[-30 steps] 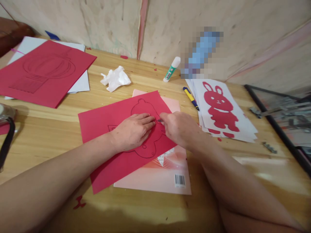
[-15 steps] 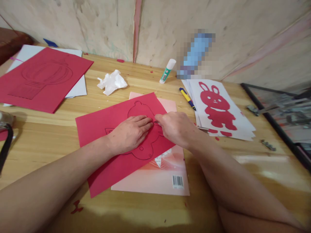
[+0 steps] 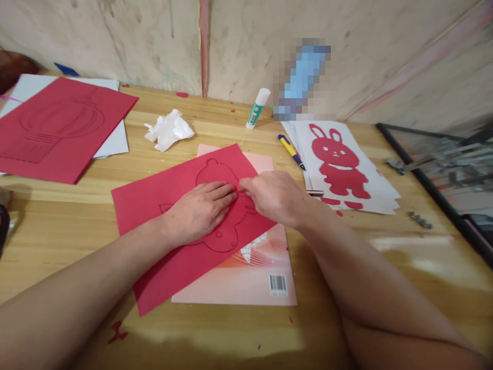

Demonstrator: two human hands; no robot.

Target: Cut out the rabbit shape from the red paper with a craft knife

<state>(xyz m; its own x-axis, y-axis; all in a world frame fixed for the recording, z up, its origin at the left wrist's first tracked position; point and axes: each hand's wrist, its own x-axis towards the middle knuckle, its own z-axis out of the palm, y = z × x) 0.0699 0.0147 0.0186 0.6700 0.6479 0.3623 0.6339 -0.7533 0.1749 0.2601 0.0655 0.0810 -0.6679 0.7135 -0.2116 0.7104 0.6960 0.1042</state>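
Note:
A sheet of red paper (image 3: 134, 205) with an animal outline drawn in dark line lies at a slant over a pink booklet (image 3: 231, 288). My left hand (image 3: 202, 210) rests flat on the sheet, fingers stretched toward the right and covering part of the drawing. Close to those fingertips, my right hand (image 3: 275, 198) is closed around a slim metal craft knife (image 3: 316, 193). The knife's tip meets the paper by the drawn line, and its rear end sticks out past my wrist; most of the handle is hidden in my grip.
White sheets with a red rabbit cutout (image 3: 339, 154) lie at right, beside a yellow-blue pen (image 3: 291, 152). A glue stick (image 3: 257, 109) stands behind, left of a blurred blue object (image 3: 304, 77). Crumpled tissue (image 3: 169, 129) and a red lantern-drawn sheet (image 3: 77, 149) lie left. Red scraps (image 3: 117, 332) dot the table.
The whole view has shifted slightly, so things sit a little further left. The knife's rear end has risen slightly. My left hand keeps its place on the red paper.

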